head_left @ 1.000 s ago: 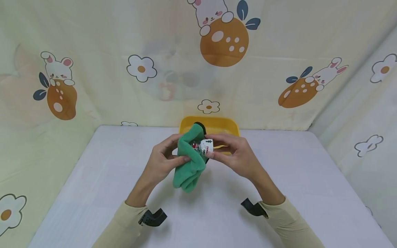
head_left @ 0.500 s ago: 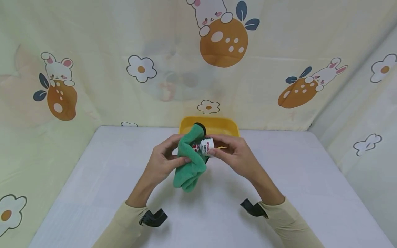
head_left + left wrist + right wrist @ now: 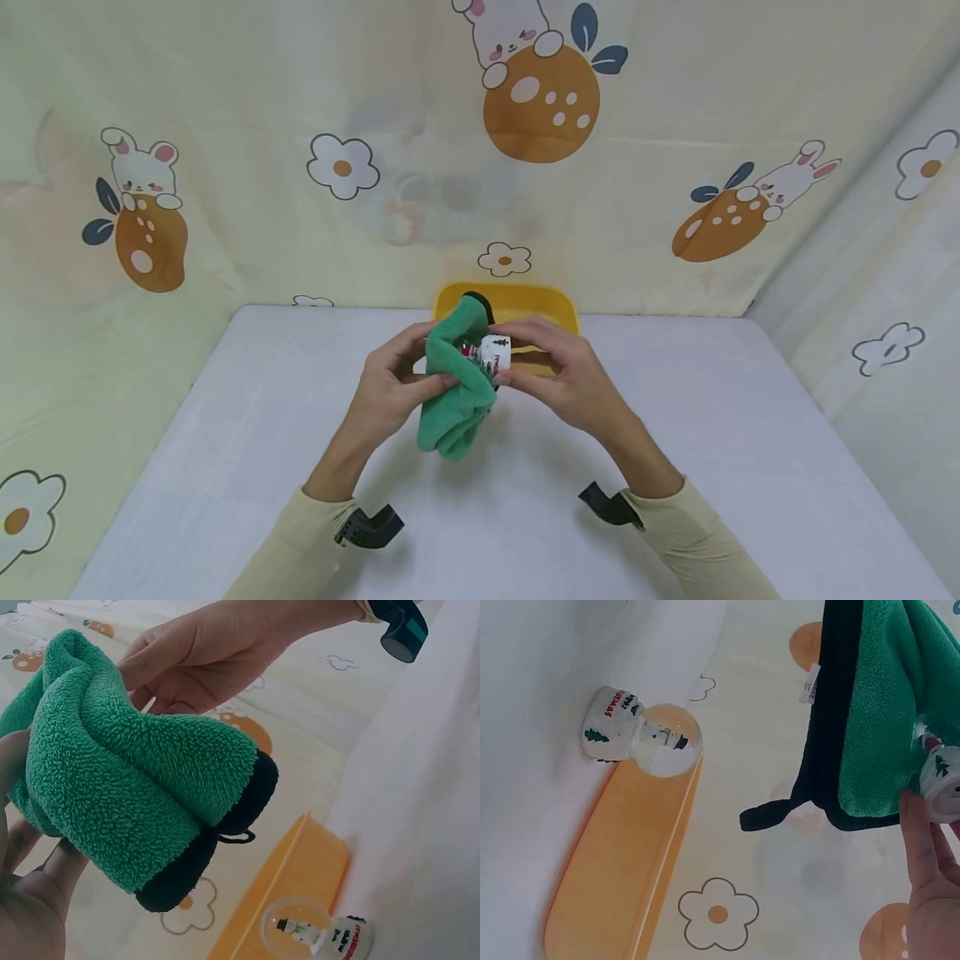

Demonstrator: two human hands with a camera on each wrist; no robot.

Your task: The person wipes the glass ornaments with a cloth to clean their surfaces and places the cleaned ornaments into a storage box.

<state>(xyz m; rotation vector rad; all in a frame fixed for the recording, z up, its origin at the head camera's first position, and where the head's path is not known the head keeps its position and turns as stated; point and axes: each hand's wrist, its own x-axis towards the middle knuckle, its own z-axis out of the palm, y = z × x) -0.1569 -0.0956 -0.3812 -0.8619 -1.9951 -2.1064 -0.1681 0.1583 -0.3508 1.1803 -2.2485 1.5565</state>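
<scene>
A green plush towel [image 3: 457, 408] with black edging is held up over the table by my left hand [image 3: 384, 383], thumb in front and fingers behind. Folded against the towel is the clear dome of a small snow globe [image 3: 496, 355], so most of the dome is hidden. A bit of red shows inside it. My right hand [image 3: 570, 367] pinches the globe's white base, printed with a tree and lettering, between thumb and fingers. In the right wrist view, the towel [image 3: 877, 712] shows a hanging loop and a small white tag.
Behind the hands, a yellow plastic tray [image 3: 532, 300] stands at the table's back edge against the patterned curtain [image 3: 420, 225]. Another snow globe [image 3: 611, 727], with a snowman inside, stands upright next to the tray in both wrist views.
The snow globe's base has turned back and forth in my right fingers, its print shifting. Both hands, towel and globe have moved slightly to the left.
</scene>
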